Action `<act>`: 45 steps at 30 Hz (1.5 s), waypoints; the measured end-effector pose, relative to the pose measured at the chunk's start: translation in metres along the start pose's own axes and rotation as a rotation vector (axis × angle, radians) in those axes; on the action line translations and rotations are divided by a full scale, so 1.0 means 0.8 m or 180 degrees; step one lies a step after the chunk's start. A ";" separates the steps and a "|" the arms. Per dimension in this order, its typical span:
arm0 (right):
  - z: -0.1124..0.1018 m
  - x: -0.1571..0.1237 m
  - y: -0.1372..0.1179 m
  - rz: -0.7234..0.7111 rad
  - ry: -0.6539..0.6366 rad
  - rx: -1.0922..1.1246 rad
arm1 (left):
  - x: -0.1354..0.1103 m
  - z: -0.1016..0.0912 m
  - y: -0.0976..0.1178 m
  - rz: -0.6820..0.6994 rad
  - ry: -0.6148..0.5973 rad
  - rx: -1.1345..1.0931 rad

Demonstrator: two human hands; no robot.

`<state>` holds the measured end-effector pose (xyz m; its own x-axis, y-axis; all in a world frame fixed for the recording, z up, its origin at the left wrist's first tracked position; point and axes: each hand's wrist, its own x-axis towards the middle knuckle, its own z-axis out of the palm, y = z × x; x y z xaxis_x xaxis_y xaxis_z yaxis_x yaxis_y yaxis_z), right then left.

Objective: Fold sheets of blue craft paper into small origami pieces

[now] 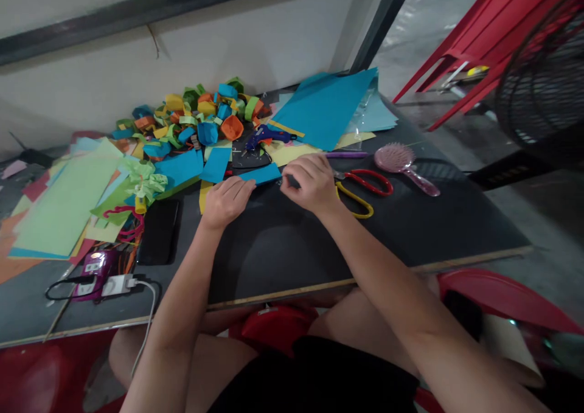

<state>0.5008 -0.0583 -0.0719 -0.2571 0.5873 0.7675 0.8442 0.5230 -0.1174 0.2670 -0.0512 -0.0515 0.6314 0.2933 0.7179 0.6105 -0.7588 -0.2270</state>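
Note:
A narrow blue paper strip (pixel 262 174) stretches between my two hands above the dark table. My left hand (pixel 228 201) is closed on its left end, fingers curled over the paper. At the other end my right hand (pixel 311 183) pinches with thumb and forefinger at the strip's tip. Just behind the strip lie a blue glue gun (pixel 269 135) and a flat blue paper piece (pixel 216 165). Scissors with one red and one yellow handle (pixel 369 185) lie right beside my right hand, their blades partly hidden by it.
Folded paper pieces (pixel 207 112) are heaped along the wall. Paper sheets (pixel 68 200) lie left, blue sheets (pixel 326 112) at the back right. A black phone (pixel 158 232), purple power socket (pixel 95 273), pink hairbrush (pixel 404 162) and purple pen (pixel 347 155) are on the table. A fan (pixel 545 78) stands right.

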 end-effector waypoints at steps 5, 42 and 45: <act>-0.002 0.006 -0.017 0.0082 -0.0187 0.0077 | -0.002 0.000 -0.001 0.0052 -0.0093 0.0070; 0.010 0.007 0.000 -0.0153 -0.0215 0.0501 | -0.010 0.005 -0.012 -0.0027 -0.0269 -0.0032; 0.018 -0.013 0.005 -0.0176 -0.0415 0.0901 | -0.013 0.008 -0.010 -0.0114 -0.0836 -0.0266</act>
<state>0.5002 -0.0532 -0.0895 -0.3727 0.6178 0.6924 0.6675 0.6968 -0.2624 0.2588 -0.0446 -0.0613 0.7191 0.4533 0.5267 0.6001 -0.7873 -0.1416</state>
